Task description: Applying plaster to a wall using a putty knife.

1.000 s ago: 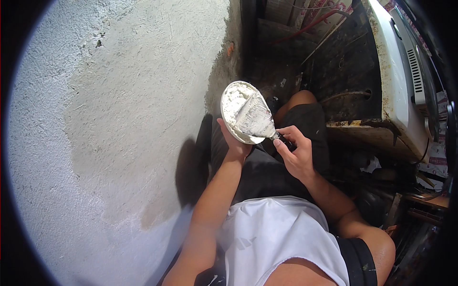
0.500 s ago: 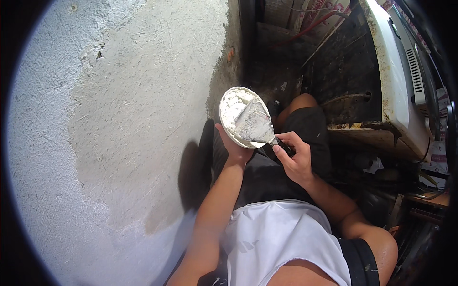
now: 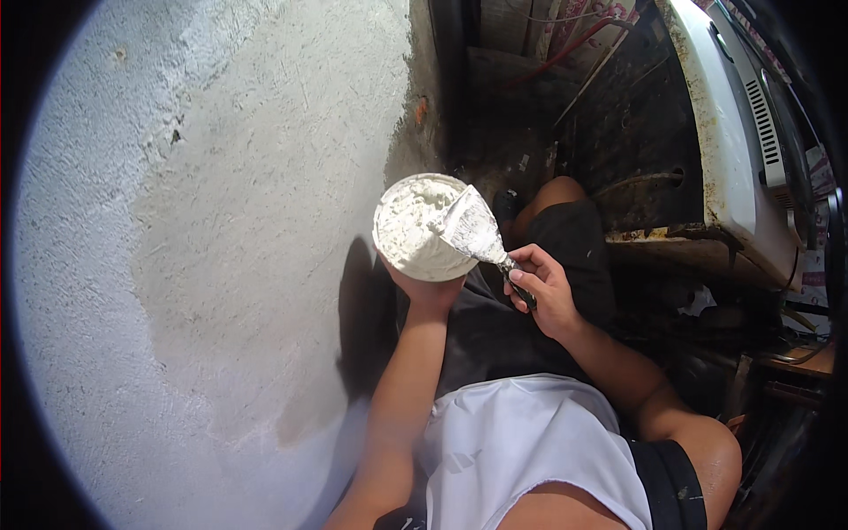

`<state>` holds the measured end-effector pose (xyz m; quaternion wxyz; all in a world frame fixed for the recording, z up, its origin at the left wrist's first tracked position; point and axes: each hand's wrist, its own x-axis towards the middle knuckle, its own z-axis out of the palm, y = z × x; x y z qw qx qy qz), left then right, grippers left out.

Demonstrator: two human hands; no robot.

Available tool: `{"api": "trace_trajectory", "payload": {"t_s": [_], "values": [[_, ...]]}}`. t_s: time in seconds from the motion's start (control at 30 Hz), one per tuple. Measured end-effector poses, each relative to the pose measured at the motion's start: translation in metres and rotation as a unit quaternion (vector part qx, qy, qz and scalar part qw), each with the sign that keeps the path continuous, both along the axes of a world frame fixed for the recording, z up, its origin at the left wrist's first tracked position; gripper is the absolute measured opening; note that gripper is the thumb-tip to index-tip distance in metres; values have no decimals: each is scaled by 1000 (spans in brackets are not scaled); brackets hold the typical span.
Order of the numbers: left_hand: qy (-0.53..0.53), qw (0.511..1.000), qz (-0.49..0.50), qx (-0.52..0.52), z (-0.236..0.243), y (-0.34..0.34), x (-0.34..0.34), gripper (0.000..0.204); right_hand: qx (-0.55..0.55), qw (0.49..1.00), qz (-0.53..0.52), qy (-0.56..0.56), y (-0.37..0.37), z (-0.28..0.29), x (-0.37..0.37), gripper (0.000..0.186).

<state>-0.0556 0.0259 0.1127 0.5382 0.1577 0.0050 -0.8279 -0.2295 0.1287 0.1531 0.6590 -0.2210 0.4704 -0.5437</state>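
Note:
My left hand [image 3: 427, 290] grips a round tub [image 3: 378, 237] from below, its fingers mostly hidden beneath it. Thick white putty [image 3: 413, 228] with a rough, stirred surface fills the tub. A putty knife [image 3: 475, 226] with a wide, white-smeared blade lies over the tub's right side, tip by the putty. Its dark handle is held in my right hand [image 3: 543, 296], fingers wrapped round it. To the left rises a rough wall [image 3: 247, 238], with a greyish patch in the middle and whiter, coarser plaster at its left and lower parts.
A rusty-edged white appliance [image 3: 720, 132] with a dark, open-looking side stands on the right. A red pipe [image 3: 574, 51] runs behind in the corner. My bent knee [image 3: 565, 190] is just beyond the tub. Dark clutter and a wooden piece [image 3: 808, 360] sit at lower right.
The tub has shifted left and turned its opening more upward, showing more putty. The knife's blade has moved toward the tub's right rim and twisted, its handle slightly lower.

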Motion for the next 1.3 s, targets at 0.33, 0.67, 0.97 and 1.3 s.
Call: {"api": "trace_trajectory", "payload": {"t_s": [0.33,0.67,0.97,1.3], "values": [[-53,997,-43,48,23,49,42,86,-115,982,37,-147,-41,3,-28,24],[82,982,-139,98,-26,56,68,86,-167,970,101,145,-218,-42,-54,26],[119,972,-150,134,-23,46,68,89,-215,828,-68,513,-335,-128,-63,27],[153,960,-56,228,-27,42,68,95,-236,829,9,507,-365,-158,-36,32]]}}
